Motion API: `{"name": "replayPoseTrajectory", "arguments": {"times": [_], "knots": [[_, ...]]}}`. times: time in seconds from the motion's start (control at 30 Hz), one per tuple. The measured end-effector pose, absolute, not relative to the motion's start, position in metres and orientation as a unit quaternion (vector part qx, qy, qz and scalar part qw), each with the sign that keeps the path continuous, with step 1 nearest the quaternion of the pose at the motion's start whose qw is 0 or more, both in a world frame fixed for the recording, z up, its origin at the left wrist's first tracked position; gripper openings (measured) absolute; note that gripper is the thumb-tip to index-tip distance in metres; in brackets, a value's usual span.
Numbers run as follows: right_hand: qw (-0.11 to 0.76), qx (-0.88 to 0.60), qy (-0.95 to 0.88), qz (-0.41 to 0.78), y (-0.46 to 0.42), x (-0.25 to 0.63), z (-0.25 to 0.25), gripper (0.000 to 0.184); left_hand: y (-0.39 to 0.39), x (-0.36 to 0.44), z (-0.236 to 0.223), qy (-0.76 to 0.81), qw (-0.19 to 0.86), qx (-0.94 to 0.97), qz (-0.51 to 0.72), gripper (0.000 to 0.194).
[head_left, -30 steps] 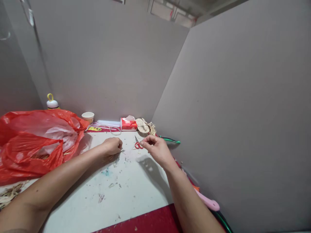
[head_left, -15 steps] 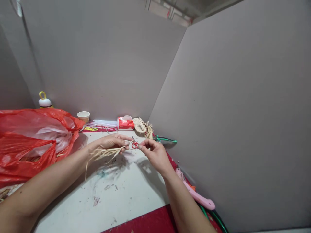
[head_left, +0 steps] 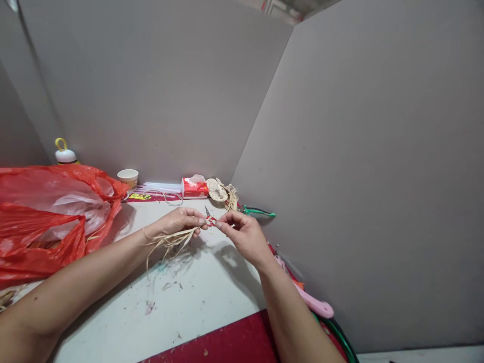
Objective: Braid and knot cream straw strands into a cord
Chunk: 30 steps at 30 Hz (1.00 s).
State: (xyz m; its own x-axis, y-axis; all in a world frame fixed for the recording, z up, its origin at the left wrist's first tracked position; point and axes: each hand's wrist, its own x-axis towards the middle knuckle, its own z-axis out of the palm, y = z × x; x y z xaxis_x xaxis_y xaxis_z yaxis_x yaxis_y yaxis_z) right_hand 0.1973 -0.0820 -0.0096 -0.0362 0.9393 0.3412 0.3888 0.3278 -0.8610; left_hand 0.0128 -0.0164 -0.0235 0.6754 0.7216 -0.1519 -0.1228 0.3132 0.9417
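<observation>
My left hand [head_left: 184, 220] is closed on a bundle of pale raffia strands [head_left: 177, 239], whose loose ends hang toward my left wrist. My right hand [head_left: 242, 234] faces it, thumb and forefinger pinched at the other end of the raffia, close to the left fingertips. Just behind the fingertips show small red-handled scissors [head_left: 207, 212] with the blades pointing away; the fingers partly cover the handles, and they seem to lie on the table. The exact strand between the two pinches is too small to make out.
Red plastic bags [head_left: 45, 222] fill the left side. Along the back stand a paper cup [head_left: 127, 177], a red tissue pack [head_left: 194, 188], a round woven straw piece [head_left: 217, 190] and green-handled pliers [head_left: 260, 211]. A pink handle [head_left: 317, 305] lies at right, beside grey partitions [head_left: 359, 166].
My hands have come closer together, the fingertips now nearly meeting over the scissors' handles. The raffia ends have swung slightly right. The view has shifted a little.
</observation>
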Motion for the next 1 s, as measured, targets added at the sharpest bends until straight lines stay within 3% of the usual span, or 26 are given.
{"name": "replayPoseTrajectory", "arguments": {"times": [0.33,0.57,0.77,1.0], "knots": [[0.443,-0.494,-0.700,0.262,-0.085,0.199,-0.008,0.013,-0.021,0.019,-0.028,0.327,0.684,0.558,0.339,0.025],[0.416,-0.466,-0.730,0.277,-0.071,0.196,-0.034,0.010,-0.033,0.031,-0.042,0.365,0.609,0.627,0.321,0.018],[0.456,-0.481,-0.706,0.249,-0.060,0.190,-0.056,0.010,-0.040,0.037,-0.048,0.379,0.563,0.652,0.338,0.012],[0.490,-0.477,-0.635,0.361,-0.055,0.187,-0.063,0.011,-0.026,0.021,-0.043,0.334,0.531,0.751,0.206,0.031]]}}
